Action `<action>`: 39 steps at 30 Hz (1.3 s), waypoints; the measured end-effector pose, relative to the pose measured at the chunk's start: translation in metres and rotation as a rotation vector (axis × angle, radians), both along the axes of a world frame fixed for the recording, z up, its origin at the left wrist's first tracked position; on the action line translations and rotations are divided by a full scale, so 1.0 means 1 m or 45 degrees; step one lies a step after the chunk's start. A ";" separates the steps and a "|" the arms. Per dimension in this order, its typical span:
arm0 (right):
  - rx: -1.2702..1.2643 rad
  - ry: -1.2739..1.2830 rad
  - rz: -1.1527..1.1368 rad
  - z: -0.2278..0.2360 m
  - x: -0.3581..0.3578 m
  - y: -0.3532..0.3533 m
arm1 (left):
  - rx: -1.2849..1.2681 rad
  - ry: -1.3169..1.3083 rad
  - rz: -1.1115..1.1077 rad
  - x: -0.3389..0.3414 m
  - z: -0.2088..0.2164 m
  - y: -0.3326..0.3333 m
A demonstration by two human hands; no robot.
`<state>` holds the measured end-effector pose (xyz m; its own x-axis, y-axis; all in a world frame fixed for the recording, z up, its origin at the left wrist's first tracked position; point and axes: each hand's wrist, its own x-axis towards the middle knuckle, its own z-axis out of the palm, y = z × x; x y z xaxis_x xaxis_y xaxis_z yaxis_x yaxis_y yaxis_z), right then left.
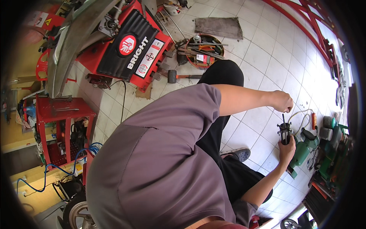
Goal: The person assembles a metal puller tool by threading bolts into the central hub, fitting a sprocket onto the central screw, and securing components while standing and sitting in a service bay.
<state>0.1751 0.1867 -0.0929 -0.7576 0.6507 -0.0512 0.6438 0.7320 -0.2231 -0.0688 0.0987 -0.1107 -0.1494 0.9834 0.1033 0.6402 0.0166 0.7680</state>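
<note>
My right hand (288, 147) is wrapped round the lower part of a black cylindrical part (284, 133) with silver fittings near its top, held upright above the tiled floor. Just over it, my left hand (283, 101) is closed, its fingertips pinched at the upper end of a thin dark rod (283, 118). That rod points down into the top of the cylinder. Whether the rod is a separate tool or belongs to the part cannot be made out. Beside my right hand, on the floor, lies a green machine (305, 149).
A rubber mallet (182, 76) and a round tray (219, 63) of tools lie ahead-left near my knee. A red-and-black tyre changer (127, 47) and a red tool trolley (65, 107) stand at left. An orange power strip (314, 120) with a pale cord sits at right.
</note>
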 end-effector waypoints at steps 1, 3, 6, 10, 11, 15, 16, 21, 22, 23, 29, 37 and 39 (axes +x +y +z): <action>0.010 0.002 0.016 0.002 0.000 -0.001 | -0.006 -0.058 0.047 -0.002 0.002 -0.002; 0.010 0.063 0.037 0.005 -0.001 -0.004 | 0.051 -0.153 0.125 -0.005 0.005 -0.005; 0.030 0.084 0.051 0.020 -0.003 -0.014 | 0.084 -0.214 0.295 0.000 0.015 -0.006; 0.003 0.073 0.010 0.027 0.003 -0.017 | -0.019 -0.328 0.289 0.008 0.069 -0.030; 0.022 0.145 0.047 0.026 0.005 -0.018 | -0.035 -0.331 0.247 0.011 0.079 -0.034; 0.030 0.243 0.058 0.031 0.014 -0.018 | 0.410 -0.565 -0.018 0.002 0.105 -0.030; 0.026 0.249 0.056 0.034 0.008 -0.022 | 0.482 -0.505 -0.053 -0.001 0.124 -0.042; 0.008 0.277 0.000 0.036 0.015 -0.020 | 0.859 -0.246 -0.348 -0.015 0.224 -0.114; 0.002 0.238 -0.031 0.035 0.019 -0.019 | 0.961 -0.218 -0.433 -0.011 0.239 -0.125; -0.008 0.304 0.028 0.035 0.012 -0.022 | 1.041 -0.121 -0.493 -0.004 0.267 -0.146; 0.031 0.313 0.013 0.032 0.023 -0.025 | 1.517 0.080 -0.904 0.026 0.314 -0.203; 0.042 0.342 0.035 0.014 0.020 -0.018 | 1.754 0.197 -0.936 0.015 0.316 -0.204; -0.028 0.313 0.031 0.010 0.018 -0.023 | 1.790 0.172 -0.821 0.009 0.305 -0.192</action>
